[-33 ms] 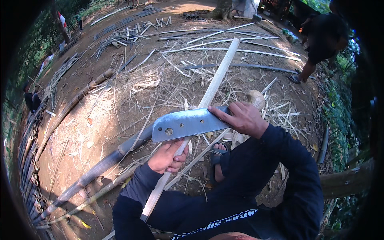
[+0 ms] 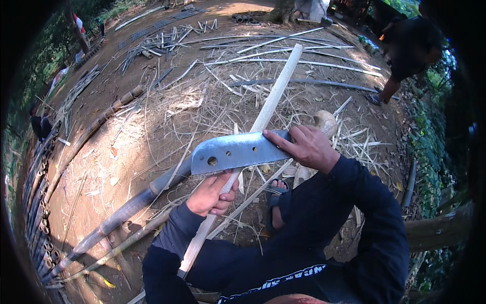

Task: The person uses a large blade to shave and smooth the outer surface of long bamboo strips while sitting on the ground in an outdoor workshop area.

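Note:
Slanting across the middle is a long pale bamboo strip (image 2: pixel 278 91), its far end pointing away from me and its near end by my legs. My left hand (image 2: pixel 210 196) is closed around it just below the blade. A broad cleaver (image 2: pixel 235 152) with several holes in its grey blade lies across the strip. My right hand (image 2: pixel 310 147) grips it where blade and handle meet, index finger stretched along the blade. The rounded pale wooden handle end (image 2: pixel 325 123) sticks out beyond that hand. The blade hides the stretch of strip beneath it.
A dark bamboo pole (image 2: pixel 121 215) runs from the lower left toward the strip. Shavings (image 2: pixel 187 104) litter the ground ahead, with long split strips (image 2: pixel 324 66) farther off. Bamboo poles (image 2: pixel 38 223) are stacked at the left. Another person (image 2: pixel 410 45) stands at the upper right.
The cleaver's blade has shifted slightly up and away from me, and tilts a little differently. The bamboo strip has moved very slightly. Both hands keep their grips.

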`<action>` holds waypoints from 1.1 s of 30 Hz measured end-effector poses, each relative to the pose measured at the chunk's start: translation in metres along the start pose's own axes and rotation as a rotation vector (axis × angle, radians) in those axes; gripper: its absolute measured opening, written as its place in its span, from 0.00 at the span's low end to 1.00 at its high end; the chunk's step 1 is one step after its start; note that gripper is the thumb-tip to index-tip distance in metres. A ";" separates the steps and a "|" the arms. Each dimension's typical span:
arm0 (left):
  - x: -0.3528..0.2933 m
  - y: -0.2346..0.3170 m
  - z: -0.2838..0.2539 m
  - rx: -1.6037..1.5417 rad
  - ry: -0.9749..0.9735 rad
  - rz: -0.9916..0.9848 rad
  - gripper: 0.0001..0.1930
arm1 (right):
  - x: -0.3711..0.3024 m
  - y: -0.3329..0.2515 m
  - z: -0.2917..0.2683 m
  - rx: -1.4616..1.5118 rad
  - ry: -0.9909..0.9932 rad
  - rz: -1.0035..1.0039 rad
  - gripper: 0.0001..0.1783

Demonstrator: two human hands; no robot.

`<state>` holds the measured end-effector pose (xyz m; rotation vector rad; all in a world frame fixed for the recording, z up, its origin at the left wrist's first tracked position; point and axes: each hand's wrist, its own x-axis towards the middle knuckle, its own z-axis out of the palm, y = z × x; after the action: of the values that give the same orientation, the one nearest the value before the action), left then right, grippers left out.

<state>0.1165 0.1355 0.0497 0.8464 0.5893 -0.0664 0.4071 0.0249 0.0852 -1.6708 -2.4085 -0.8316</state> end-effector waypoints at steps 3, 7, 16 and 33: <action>-0.001 0.009 -0.004 0.006 0.007 0.038 0.24 | 0.010 0.004 0.009 -0.049 0.061 0.022 0.35; -0.008 0.007 -0.008 0.031 0.054 0.010 0.26 | 0.006 0.058 0.023 -0.059 -0.005 0.414 0.36; -0.013 -0.003 -0.012 -0.013 0.033 -0.018 0.26 | 0.001 0.053 0.019 0.048 0.014 0.086 0.39; -0.014 -0.016 -0.015 -0.024 0.063 -0.017 0.25 | 0.019 0.101 0.080 0.266 0.128 0.439 0.38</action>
<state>0.0930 0.1332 0.0380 0.8228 0.6555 -0.0485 0.5076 0.1046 0.0628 -1.8643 -1.8637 -0.5063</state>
